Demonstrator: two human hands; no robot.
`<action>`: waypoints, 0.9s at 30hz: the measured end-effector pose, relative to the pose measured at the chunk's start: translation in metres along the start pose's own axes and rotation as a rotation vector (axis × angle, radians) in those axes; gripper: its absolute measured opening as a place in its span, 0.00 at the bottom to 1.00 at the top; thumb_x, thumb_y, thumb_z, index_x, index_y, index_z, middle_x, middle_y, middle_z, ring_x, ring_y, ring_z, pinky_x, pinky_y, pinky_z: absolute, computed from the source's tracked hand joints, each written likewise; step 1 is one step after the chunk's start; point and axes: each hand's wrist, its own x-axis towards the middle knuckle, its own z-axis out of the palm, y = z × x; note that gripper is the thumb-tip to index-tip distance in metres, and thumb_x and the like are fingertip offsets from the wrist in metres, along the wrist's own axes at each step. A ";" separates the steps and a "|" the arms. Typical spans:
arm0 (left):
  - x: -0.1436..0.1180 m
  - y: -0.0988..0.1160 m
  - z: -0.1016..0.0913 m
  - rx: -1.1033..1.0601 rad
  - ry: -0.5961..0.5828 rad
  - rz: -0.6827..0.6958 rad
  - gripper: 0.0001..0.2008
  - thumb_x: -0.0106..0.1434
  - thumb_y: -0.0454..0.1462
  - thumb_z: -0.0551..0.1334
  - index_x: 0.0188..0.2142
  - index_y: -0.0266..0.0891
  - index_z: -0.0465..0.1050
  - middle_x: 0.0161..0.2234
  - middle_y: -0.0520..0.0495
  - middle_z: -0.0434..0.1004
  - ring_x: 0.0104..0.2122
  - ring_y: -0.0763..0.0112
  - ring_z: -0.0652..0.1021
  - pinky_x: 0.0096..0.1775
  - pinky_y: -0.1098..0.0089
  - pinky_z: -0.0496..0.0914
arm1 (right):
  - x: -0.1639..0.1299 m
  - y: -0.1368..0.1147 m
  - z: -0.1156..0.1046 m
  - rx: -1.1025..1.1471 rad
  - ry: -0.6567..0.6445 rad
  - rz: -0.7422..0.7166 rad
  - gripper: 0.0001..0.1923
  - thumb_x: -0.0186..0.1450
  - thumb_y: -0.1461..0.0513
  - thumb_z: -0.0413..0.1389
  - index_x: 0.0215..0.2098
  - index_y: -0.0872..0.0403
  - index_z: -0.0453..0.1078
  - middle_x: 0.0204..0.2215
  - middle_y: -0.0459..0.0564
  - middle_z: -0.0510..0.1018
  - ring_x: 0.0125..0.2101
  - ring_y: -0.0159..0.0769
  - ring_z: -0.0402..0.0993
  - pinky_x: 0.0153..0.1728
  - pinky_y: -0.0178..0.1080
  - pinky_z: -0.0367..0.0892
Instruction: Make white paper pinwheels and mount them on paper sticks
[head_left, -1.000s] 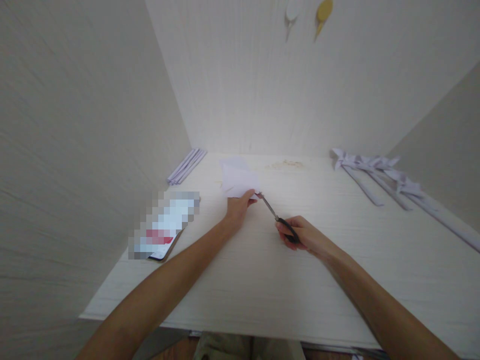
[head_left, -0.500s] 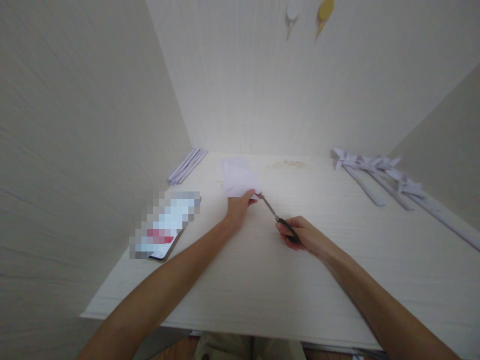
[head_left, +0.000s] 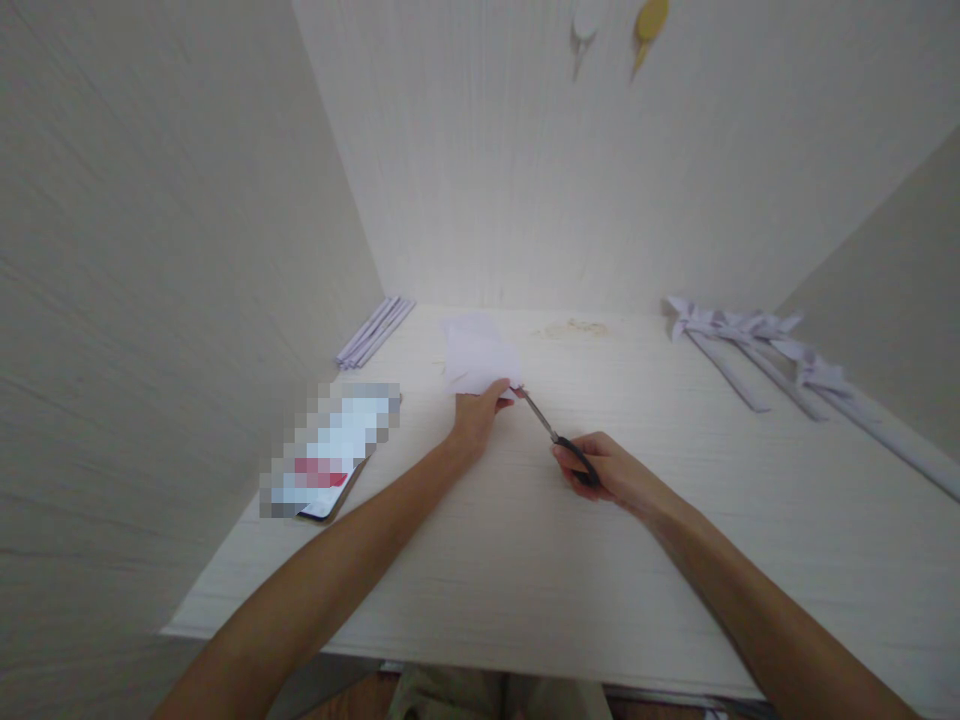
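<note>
Left hand [head_left: 476, 422]: your grip pinches the paper [head_left: 480, 355].
Right hand [head_left: 596, 468]: your grip clamps the scissors [head_left: 553, 436] — tips at the paper's edge.
Place: paper over the tabletop [head_left: 465, 560] — beyond and right of the phone [head_left: 341, 450].

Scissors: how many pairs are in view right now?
1. The scissors are in the right hand, blade end beside the near right corner of the white paper, which the left hand holds. No other pair shows.
</note>
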 end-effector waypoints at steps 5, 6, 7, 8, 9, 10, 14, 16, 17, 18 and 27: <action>-0.001 0.001 0.000 0.007 -0.010 0.009 0.04 0.46 0.33 0.59 0.25 0.36 0.67 0.22 0.51 0.72 0.23 0.74 0.74 0.24 0.76 0.65 | 0.000 0.001 0.000 0.003 -0.007 -0.021 0.24 0.54 0.46 0.48 0.13 0.56 0.57 0.06 0.40 0.58 0.09 0.21 0.46 0.12 0.32 0.39; -0.002 0.001 -0.001 0.009 -0.012 0.009 0.04 0.46 0.33 0.59 0.25 0.36 0.67 0.22 0.51 0.72 0.23 0.74 0.74 0.24 0.76 0.65 | 0.000 0.001 0.000 0.002 -0.008 -0.025 0.24 0.54 0.46 0.48 0.13 0.56 0.57 0.06 0.40 0.58 0.09 0.21 0.46 0.12 0.32 0.39; -0.002 0.001 -0.001 0.010 -0.012 0.009 0.04 0.46 0.33 0.59 0.24 0.36 0.67 0.22 0.51 0.72 0.23 0.74 0.74 0.24 0.76 0.65 | 0.000 0.001 0.000 0.001 -0.010 -0.027 0.24 0.53 0.46 0.48 0.12 0.56 0.57 0.06 0.40 0.58 0.09 0.21 0.46 0.12 0.32 0.39; -0.002 0.001 0.000 0.011 -0.011 0.008 0.04 0.46 0.33 0.58 0.25 0.36 0.67 0.22 0.50 0.72 0.23 0.74 0.74 0.24 0.76 0.65 | 0.000 0.001 0.000 -0.001 -0.010 -0.027 0.24 0.53 0.46 0.48 0.12 0.56 0.57 0.06 0.40 0.58 0.09 0.21 0.46 0.12 0.32 0.39; -0.002 0.001 0.000 0.011 -0.009 0.007 0.04 0.46 0.33 0.58 0.25 0.36 0.67 0.22 0.50 0.72 0.23 0.74 0.74 0.24 0.76 0.65 | 0.000 0.001 0.000 -0.002 -0.010 -0.026 0.24 0.53 0.46 0.48 0.12 0.56 0.56 0.06 0.40 0.58 0.08 0.21 0.46 0.12 0.32 0.39; -0.002 0.002 0.000 0.012 -0.006 0.006 0.04 0.46 0.33 0.58 0.25 0.36 0.67 0.22 0.50 0.72 0.23 0.74 0.74 0.24 0.76 0.65 | 0.000 0.001 0.000 -0.003 -0.009 -0.025 0.24 0.53 0.46 0.48 0.12 0.56 0.57 0.06 0.40 0.58 0.08 0.21 0.46 0.12 0.32 0.39; -0.002 0.002 0.001 0.014 0.004 0.004 0.06 0.45 0.33 0.59 0.26 0.36 0.67 0.22 0.50 0.72 0.23 0.74 0.73 0.24 0.75 0.66 | -0.001 -0.001 0.000 -0.007 -0.005 -0.021 0.24 0.53 0.46 0.49 0.13 0.56 0.58 0.06 0.40 0.58 0.09 0.21 0.46 0.12 0.32 0.39; -0.001 0.002 0.001 0.012 0.007 0.004 0.05 0.45 0.33 0.59 0.26 0.36 0.67 0.22 0.50 0.72 0.22 0.74 0.73 0.25 0.75 0.66 | -0.001 -0.001 0.000 -0.008 -0.007 -0.019 0.24 0.53 0.46 0.49 0.12 0.56 0.57 0.06 0.40 0.58 0.08 0.21 0.46 0.12 0.32 0.39; -0.001 0.001 0.001 0.012 0.007 0.005 0.05 0.45 0.33 0.59 0.26 0.36 0.67 0.22 0.50 0.72 0.22 0.74 0.73 0.25 0.75 0.66 | -0.001 -0.001 0.000 -0.008 -0.006 -0.018 0.24 0.53 0.46 0.49 0.12 0.56 0.57 0.06 0.40 0.57 0.08 0.21 0.46 0.12 0.32 0.38; -0.001 0.001 0.001 0.011 0.005 0.006 0.05 0.45 0.33 0.59 0.25 0.35 0.67 0.22 0.50 0.72 0.22 0.74 0.73 0.24 0.75 0.66 | -0.001 -0.001 0.000 -0.008 -0.005 -0.019 0.24 0.53 0.46 0.49 0.12 0.56 0.56 0.06 0.40 0.57 0.08 0.21 0.46 0.11 0.32 0.38; -0.001 -0.001 0.000 0.008 -0.006 0.007 0.06 0.46 0.34 0.59 0.26 0.36 0.68 0.23 0.50 0.73 0.24 0.73 0.74 0.24 0.75 0.65 | -0.001 -0.005 0.002 -0.017 -0.022 0.000 0.24 0.52 0.45 0.49 0.14 0.57 0.59 0.07 0.41 0.60 0.08 0.21 0.46 0.11 0.31 0.39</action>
